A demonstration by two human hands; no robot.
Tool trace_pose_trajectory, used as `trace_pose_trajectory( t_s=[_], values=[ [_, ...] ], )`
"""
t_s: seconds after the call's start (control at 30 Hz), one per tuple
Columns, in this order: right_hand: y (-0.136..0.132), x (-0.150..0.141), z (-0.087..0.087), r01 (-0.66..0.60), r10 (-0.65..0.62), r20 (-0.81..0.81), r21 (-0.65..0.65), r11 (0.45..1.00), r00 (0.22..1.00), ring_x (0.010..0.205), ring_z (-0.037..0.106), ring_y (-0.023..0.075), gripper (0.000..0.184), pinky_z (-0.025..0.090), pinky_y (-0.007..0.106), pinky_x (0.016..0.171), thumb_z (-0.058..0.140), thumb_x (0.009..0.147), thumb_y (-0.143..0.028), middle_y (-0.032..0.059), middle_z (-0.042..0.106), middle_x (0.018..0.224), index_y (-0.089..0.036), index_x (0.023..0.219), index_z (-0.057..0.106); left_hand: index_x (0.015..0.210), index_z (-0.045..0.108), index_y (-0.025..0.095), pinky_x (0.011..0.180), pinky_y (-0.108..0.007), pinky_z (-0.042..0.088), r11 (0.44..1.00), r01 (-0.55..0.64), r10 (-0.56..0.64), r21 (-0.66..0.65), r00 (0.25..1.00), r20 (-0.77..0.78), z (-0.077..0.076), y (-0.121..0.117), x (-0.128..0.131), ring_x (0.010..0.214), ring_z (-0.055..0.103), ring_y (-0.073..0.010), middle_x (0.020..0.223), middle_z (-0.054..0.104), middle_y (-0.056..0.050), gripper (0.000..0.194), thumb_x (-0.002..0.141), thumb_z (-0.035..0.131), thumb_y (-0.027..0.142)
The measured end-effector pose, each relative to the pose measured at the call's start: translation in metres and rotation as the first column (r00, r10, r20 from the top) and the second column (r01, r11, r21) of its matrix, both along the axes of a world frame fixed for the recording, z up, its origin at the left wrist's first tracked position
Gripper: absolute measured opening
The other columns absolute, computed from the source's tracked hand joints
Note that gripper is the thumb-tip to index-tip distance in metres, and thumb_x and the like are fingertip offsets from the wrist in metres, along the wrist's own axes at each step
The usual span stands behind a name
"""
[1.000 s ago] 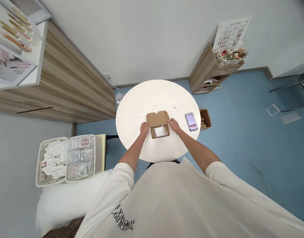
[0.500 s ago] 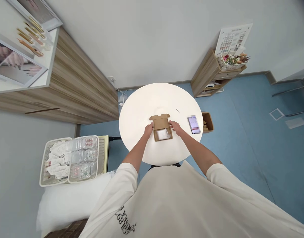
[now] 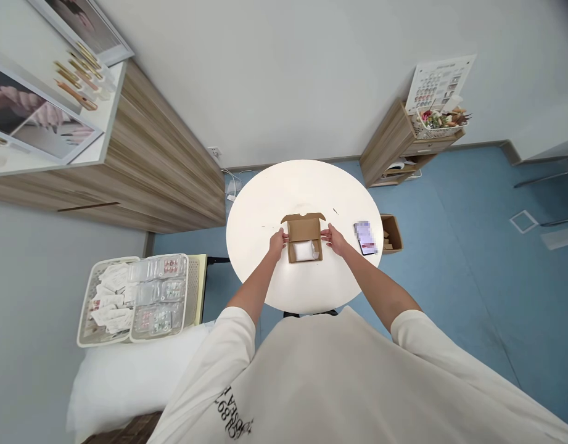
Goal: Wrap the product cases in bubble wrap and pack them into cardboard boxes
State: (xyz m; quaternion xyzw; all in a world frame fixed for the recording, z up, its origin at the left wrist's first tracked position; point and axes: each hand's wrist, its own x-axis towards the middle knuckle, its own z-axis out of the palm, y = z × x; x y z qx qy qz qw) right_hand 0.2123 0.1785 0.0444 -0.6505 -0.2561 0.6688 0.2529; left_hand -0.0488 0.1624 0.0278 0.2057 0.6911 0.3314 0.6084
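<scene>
A small brown cardboard box (image 3: 303, 230) sits open on the round white table (image 3: 265, 203), its lid flap raised at the far side. Inside lies a white packet (image 3: 304, 250). My left hand (image 3: 278, 242) presses against the box's left wall, fingers closed on it. On the other side, my right hand (image 3: 334, 239) grips the right wall the same way. Both forearms reach in from the near edge of the table.
A phone (image 3: 366, 237) lies on the table's right edge. A small carton (image 3: 391, 233) stands on the blue floor beyond. At my left, a white tray (image 3: 140, 298) holds clear packets. Wooden cabinets (image 3: 158, 166) line the left wall; a low cabinet (image 3: 395, 145) stands far right.
The box has turned square to me between my hands, and its lid flap has come up a little. My head has shifted, so the whole scene sits lower and further right.
</scene>
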Motion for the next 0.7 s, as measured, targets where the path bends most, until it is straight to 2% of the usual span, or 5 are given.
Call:
trace_pose_trajectory(
  t_s=[0.13,0.3,0.43,0.53,0.7],
  values=[
    [0.001,0.003,0.012,0.023,-0.022,-0.026,0.032,0.999,0.999,0.1,0.064,0.0211,0.052,0.046,0.029,0.072,0.036,0.095,-0.067,0.0062,0.07,0.119,-0.025,0.096,0.065,0.086,0.055,0.022,0.076,-0.032,0.047,1.0,0.004,-0.004,-0.008,0.998,0.059,0.002,0.003,-0.011,0.095,0.068,-0.0204,0.109,0.071,-0.009,0.047,0.092,0.043,0.067],
    [-0.004,0.006,0.023,-0.067,0.067,0.0,0.073,0.995,0.998,0.102,0.063,0.0217,0.05,0.049,0.031,0.079,0.041,0.095,-0.066,0.0062,0.07,0.121,-0.025,0.104,0.068,0.098,0.063,0.023,0.078,-0.034,0.048,0.989,0.146,-0.147,0.038,0.989,0.012,0.007,-0.003,-0.018,0.099,0.065,-0.0216,0.114,0.071,-0.01,0.053,0.088,0.048,0.073],
    [-0.016,0.005,0.027,-0.14,0.137,0.039,0.107,0.984,0.99,0.105,0.061,0.0228,0.048,0.05,0.033,0.085,0.046,0.093,-0.065,0.0069,0.068,0.125,-0.025,0.103,0.07,0.097,0.066,0.023,0.078,-0.033,0.048,0.974,0.21,-0.207,0.089,0.977,-0.042,0.009,-0.018,-0.014,0.1,0.063,-0.0217,0.12,0.068,-0.01,0.044,0.085,0.06,0.064],
    [-0.029,0.003,0.027,-0.203,0.184,0.131,0.154,0.967,0.974,0.11,0.058,0.0237,0.042,0.05,0.034,0.087,0.054,0.089,-0.062,0.0063,0.066,0.127,-0.025,0.102,0.07,0.095,0.067,0.023,0.079,-0.033,0.049,0.965,0.234,-0.223,0.118,0.97,-0.1,0.008,-0.032,-0.01,0.1,0.062,-0.0219,0.115,0.068,-0.008,0.032,0.081,0.068,0.052],
    [-0.045,-0.001,0.024,-0.266,0.221,0.203,0.229,0.937,0.954,0.113,0.057,0.0239,0.037,0.051,0.035,0.086,0.06,0.085,-0.056,0.005,0.064,0.127,-0.027,0.106,0.068,0.094,0.068,0.024,0.084,-0.034,0.05,0.958,0.235,-0.214,0.162,0.967,-0.137,0.006,-0.048,-0.003,0.101,0.062,-0.0217,0.111,0.068,-0.007,0.023,0.08,0.068,0.042]
  ],
)
